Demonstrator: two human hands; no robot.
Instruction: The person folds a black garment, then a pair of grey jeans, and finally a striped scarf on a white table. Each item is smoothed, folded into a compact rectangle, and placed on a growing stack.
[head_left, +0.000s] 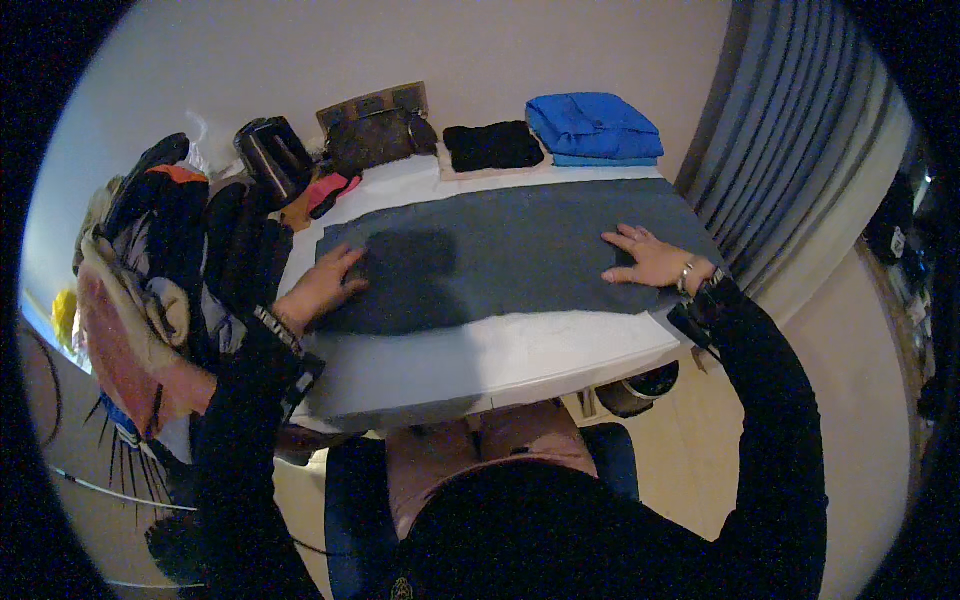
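A long piece of dark grey fabric (517, 247) lies spread flat across a white table (390, 382). At its left end rests my left hand (322, 289), palm down with thumb and fingers apart. My right hand (641, 259) is spread near the fabric's right end, fingers pointing left, and grips nothing. Whether the cloth is one layer or folded cannot be told. A shadow falls over its left half.
Behind the fabric sit a folded black cloth (491, 146), a blue folded stack (596, 127), a brown bag (375, 135) and a dark glossy container (276, 161). Piled clothes (176, 247) crowd the left side. A grey curtain (780, 135) hangs at the right.
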